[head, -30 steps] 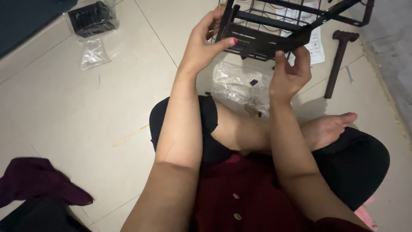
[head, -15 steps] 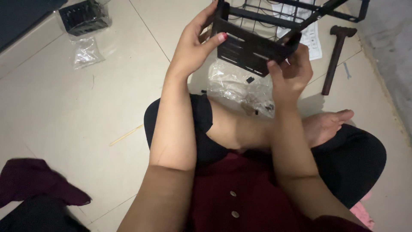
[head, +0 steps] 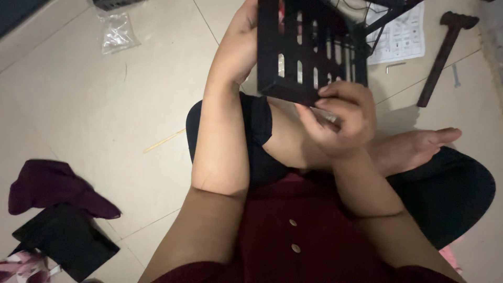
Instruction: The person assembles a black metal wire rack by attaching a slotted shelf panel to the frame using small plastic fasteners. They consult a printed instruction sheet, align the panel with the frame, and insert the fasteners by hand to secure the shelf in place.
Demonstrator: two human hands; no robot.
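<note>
I sit cross-legged on a tiled floor and hold a black slotted metal rack (head: 309, 52) in front of me, tilted so its slotted panel faces me. My left hand (head: 238, 47) grips the rack's left side from behind. My right hand (head: 340, 118) pinches the panel's lower right corner, with thumb and fingers closed on the edge. A small pale piece shows between the right fingers; I cannot tell what it is. More black frame bars run off the top right of the view.
A dark mallet (head: 443, 55) and a printed instruction sheet (head: 401, 39) lie on the floor at the upper right. A clear bag of small parts (head: 116, 32) lies upper left. Dark cloths (head: 52, 209) are bunched at the lower left. My bare foot (head: 419, 147) rests at right.
The rack has come closer and turned so its slotted panel faces me. My right hand slid down to the panel's lower corner. My head has tilted nearer to the work.
</note>
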